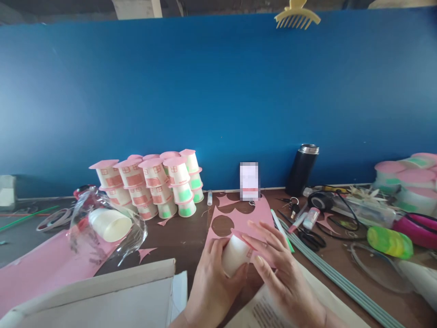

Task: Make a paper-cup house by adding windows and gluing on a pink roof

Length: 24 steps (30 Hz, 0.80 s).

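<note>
A white paper cup (235, 256) is in my left hand (214, 278), whose fingers and thumb wrap round its side. The cup is tilted, and part of a red window drawing shows near its right edge. On the end of the cup sits a pink paper piece (241, 237), partly covered by fingers. My right hand (278, 259) lies against this pink piece with its fingers stretched out and apart. Beneath and beyond both hands is a pink sheet (262, 213) with round holes cut out of it.
Stacked decorated cups (153, 187) with pink tops stand at the back left. Loose cups (118, 225) lie in a clear plastic bag. A white box (136, 278) is at front left. Rightward are a black bottle (302, 171), scissors (312, 239), grey rods (334, 271) and keys (292, 207).
</note>
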Each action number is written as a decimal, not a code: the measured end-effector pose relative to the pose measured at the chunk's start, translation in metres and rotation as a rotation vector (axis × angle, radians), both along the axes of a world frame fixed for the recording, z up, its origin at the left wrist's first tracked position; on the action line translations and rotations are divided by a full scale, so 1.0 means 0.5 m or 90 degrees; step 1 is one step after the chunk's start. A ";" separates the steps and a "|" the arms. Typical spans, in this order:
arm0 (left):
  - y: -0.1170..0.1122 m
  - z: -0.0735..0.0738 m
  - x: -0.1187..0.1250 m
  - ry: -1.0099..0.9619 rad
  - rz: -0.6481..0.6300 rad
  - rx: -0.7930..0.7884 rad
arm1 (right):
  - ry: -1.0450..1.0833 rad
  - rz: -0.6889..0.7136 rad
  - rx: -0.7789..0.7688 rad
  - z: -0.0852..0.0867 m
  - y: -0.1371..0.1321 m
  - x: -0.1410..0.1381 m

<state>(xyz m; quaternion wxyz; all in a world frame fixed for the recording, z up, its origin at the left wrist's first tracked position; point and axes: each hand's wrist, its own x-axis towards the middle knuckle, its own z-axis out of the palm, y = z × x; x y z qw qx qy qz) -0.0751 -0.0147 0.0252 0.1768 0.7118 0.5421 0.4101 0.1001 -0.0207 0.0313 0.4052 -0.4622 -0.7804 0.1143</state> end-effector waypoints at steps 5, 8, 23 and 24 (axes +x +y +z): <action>-0.008 0.010 -0.003 0.049 0.052 0.033 | 0.190 -0.070 -0.140 -0.022 0.005 -0.002; -0.012 0.015 -0.006 0.052 0.062 0.029 | 0.270 -0.080 -0.248 -0.035 0.012 -0.005; -0.011 0.021 -0.005 -0.230 0.071 -0.179 | 0.585 0.168 -0.569 0.019 -0.010 -0.063; -0.012 0.020 -0.005 -0.245 0.074 -0.192 | 0.593 0.200 -0.571 0.024 -0.011 -0.069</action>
